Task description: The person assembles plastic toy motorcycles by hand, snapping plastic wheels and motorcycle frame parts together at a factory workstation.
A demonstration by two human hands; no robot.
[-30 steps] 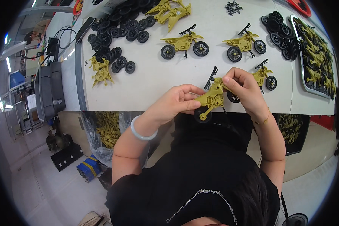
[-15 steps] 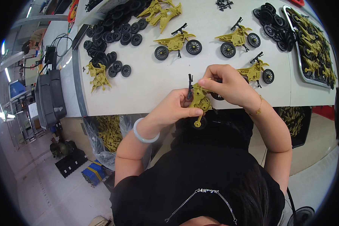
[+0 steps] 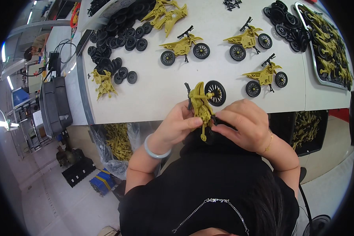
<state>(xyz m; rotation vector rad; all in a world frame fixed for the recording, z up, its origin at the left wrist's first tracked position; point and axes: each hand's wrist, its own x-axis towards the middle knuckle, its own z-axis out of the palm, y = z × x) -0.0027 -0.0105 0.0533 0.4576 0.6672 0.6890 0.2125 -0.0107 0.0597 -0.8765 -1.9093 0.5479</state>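
Both hands met at the near edge of the white table (image 3: pixel 153 98), just over the person's dark-clad chest, and between them stood an olive-yellow toy motorcycle (image 3: pixel 201 106) held nearly upright, nose away from the body. The left hand (image 3: pixel 177 126) had its thumb and fingers pinched against the frame's left side, while the right hand (image 3: pixel 244 124) curled over the lower right part, its fingers closed on the body near the tail — what lay under that palm could not be seen. One black spoked wheel (image 3: pixel 215 93) sat at the top of the frame, over the table edge; the frame's lower tip pointed down toward the black shirt. A pale bangle (image 3: pixel 155 147) ringed the left wrist, and a thin gold chain (image 3: pixel 266 146) the right. Farther up the table three finished motorcycles stood apart from one another — one (image 3: pixel 183 46) at centre, one (image 3: pixel 247 39) to its right, one (image 3: pixel 265 75) nearer the right hand. A heap of loose black wheels (image 3: pixel 118 39) spread along the left side, with bare yellow frames (image 3: pixel 103 82) just beside it, and a tray of yellow parts (image 3: pixel 330 43) lay at the far right.
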